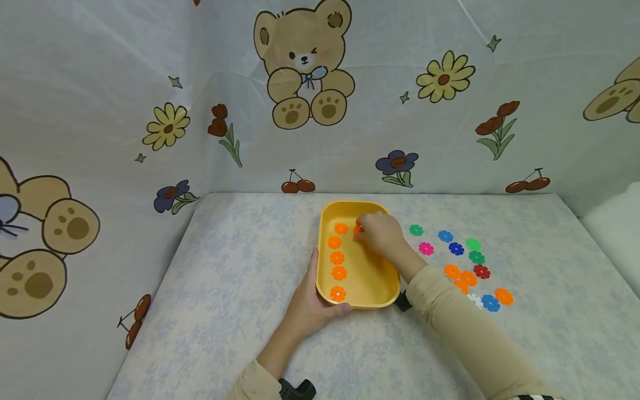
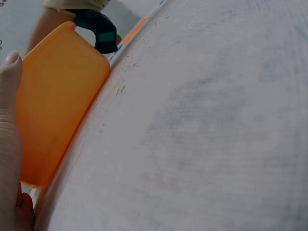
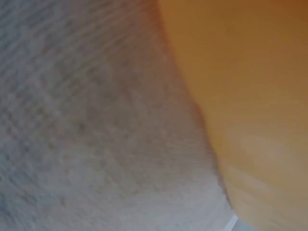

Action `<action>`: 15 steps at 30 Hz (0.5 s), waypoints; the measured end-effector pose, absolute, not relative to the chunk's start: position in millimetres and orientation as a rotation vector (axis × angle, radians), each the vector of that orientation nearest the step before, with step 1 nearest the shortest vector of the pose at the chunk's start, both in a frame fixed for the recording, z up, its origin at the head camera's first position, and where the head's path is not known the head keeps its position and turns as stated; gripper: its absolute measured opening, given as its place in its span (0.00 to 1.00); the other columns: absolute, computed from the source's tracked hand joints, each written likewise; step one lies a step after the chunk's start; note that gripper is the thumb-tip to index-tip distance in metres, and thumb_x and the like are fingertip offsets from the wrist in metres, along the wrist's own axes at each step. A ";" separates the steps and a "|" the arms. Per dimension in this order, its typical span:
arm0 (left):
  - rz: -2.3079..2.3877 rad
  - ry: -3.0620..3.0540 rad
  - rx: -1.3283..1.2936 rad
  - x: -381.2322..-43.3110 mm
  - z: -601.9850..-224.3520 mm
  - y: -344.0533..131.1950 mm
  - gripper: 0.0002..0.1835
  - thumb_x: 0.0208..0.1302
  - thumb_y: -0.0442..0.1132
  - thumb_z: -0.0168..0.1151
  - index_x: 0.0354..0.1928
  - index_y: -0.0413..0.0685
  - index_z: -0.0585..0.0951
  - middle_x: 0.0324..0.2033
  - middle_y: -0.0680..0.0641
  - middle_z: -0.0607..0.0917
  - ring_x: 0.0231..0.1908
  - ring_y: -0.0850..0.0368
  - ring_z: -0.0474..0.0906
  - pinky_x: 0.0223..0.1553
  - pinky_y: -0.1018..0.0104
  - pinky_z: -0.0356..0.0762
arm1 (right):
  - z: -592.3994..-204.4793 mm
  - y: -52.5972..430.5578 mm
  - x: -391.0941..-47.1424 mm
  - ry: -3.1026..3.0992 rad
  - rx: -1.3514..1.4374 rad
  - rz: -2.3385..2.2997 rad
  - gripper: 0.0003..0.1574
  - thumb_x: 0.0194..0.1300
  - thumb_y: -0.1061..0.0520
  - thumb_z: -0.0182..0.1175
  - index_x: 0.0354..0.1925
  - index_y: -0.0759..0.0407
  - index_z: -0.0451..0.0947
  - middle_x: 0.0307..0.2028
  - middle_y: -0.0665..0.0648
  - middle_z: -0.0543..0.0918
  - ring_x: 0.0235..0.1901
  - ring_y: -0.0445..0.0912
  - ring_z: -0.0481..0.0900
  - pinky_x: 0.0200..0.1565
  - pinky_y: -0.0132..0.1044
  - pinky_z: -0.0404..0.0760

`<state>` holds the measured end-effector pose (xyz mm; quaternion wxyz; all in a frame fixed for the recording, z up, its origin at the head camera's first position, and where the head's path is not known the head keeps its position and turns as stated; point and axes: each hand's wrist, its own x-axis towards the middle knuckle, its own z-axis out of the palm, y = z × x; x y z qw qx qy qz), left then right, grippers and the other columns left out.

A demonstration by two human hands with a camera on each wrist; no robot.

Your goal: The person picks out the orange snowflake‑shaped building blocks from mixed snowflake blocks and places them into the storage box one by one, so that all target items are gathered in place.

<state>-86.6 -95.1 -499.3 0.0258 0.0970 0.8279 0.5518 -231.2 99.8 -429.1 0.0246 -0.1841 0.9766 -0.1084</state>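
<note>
My left hand (image 1: 310,303) grips the near left corner of a yellow tray (image 1: 377,278), thumb along the front edge and fingers up the left side. In the left wrist view the thumb (image 2: 8,91) lies against the tray's outer wall (image 2: 62,96). Over the tray's far half, my right hand (image 1: 382,233) pinches an orange flower-shaped disc (image 1: 357,228), partly hidden by the fingers. Several matching orange discs (image 1: 337,258) form a column along the tray's left side. The right wrist view shows mostly the tray's wall (image 3: 255,96) and no fingers.
Right of the tray lie loose flower discs: several orange ones (image 1: 468,278), blue ones (image 1: 491,303), green ones (image 1: 477,257), a pink one (image 1: 426,248), a red one (image 1: 481,271) and a white one (image 1: 475,300). A bear-print cloth (image 1: 375,128) hangs behind the pale table (image 1: 240,266).
</note>
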 end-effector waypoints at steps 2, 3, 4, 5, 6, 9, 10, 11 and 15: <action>1.706 2.560 0.299 -86.6 -499.3 -95.2 0.71 0.46 0.55 0.80 0.79 0.64 0.35 0.78 0.55 0.50 0.74 0.57 0.56 0.72 0.45 0.59 | -430.2 99.0 -231.8 3.028 -0.576 -0.300 0.14 0.61 0.47 0.70 0.33 0.57 0.84 0.24 0.51 0.81 0.24 0.47 0.74 0.30 0.38 0.75; 1.707 2.561 0.301 -86.5 -499.2 -95.3 0.71 0.46 0.55 0.80 0.80 0.64 0.35 0.78 0.55 0.50 0.74 0.56 0.57 0.72 0.45 0.59 | -430.5 98.8 -231.9 3.030 -0.580 -0.282 0.14 0.61 0.47 0.70 0.32 0.56 0.83 0.22 0.51 0.79 0.23 0.47 0.73 0.28 0.38 0.73; 1.703 2.565 0.304 -86.7 -499.4 -95.4 0.71 0.46 0.55 0.80 0.80 0.63 0.35 0.78 0.55 0.51 0.74 0.56 0.57 0.72 0.45 0.59 | -430.8 98.4 -232.0 3.033 -0.582 -0.261 0.14 0.61 0.47 0.70 0.31 0.56 0.82 0.21 0.51 0.78 0.22 0.47 0.73 0.27 0.38 0.72; 1.704 2.566 0.305 -86.6 -499.1 -95.4 0.71 0.46 0.55 0.80 0.80 0.63 0.35 0.78 0.54 0.51 0.74 0.56 0.57 0.72 0.45 0.59 | -431.1 98.1 -232.0 3.036 -0.586 -0.237 0.15 0.62 0.47 0.70 0.30 0.56 0.82 0.21 0.51 0.77 0.22 0.47 0.73 0.27 0.38 0.72; 1.704 2.567 0.306 -86.4 -498.7 -95.4 0.71 0.46 0.55 0.80 0.80 0.63 0.35 0.78 0.54 0.51 0.74 0.55 0.57 0.72 0.44 0.59 | -431.5 97.9 -232.0 3.038 -0.588 -0.215 0.15 0.62 0.47 0.69 0.29 0.56 0.81 0.21 0.51 0.76 0.22 0.47 0.72 0.27 0.38 0.72; 1.695 2.577 0.307 -86.2 -498.0 -95.2 0.71 0.46 0.56 0.80 0.80 0.63 0.35 0.78 0.53 0.51 0.75 0.53 0.57 0.71 0.43 0.60 | -432.9 97.2 -232.2 3.046 -0.598 -0.141 0.14 0.64 0.47 0.68 0.29 0.56 0.82 0.21 0.52 0.76 0.22 0.49 0.73 0.27 0.41 0.75; 1.691 2.579 0.302 -86.1 -497.7 -95.1 0.71 0.46 0.57 0.80 0.80 0.64 0.35 0.78 0.53 0.51 0.75 0.53 0.57 0.71 0.42 0.60 | -433.8 96.7 -232.5 3.046 -0.602 -0.117 0.14 0.65 0.48 0.67 0.30 0.56 0.83 0.22 0.52 0.77 0.23 0.49 0.73 0.28 0.41 0.76; 1.691 2.579 0.296 -85.6 -497.1 -94.9 0.70 0.46 0.57 0.80 0.79 0.64 0.36 0.78 0.53 0.51 0.75 0.53 0.57 0.72 0.43 0.59 | -434.4 96.5 -232.7 3.045 -0.604 -0.092 0.14 0.65 0.48 0.66 0.30 0.56 0.83 0.22 0.53 0.77 0.23 0.49 0.73 0.29 0.42 0.78; 1.690 2.577 0.278 -85.1 -496.5 -95.1 0.70 0.45 0.58 0.80 0.79 0.67 0.36 0.78 0.54 0.52 0.75 0.54 0.57 0.72 0.43 0.58 | -436.7 95.6 -233.6 3.038 -0.608 -0.015 0.11 0.67 0.53 0.64 0.32 0.58 0.84 0.23 0.55 0.78 0.24 0.51 0.73 0.33 0.42 0.81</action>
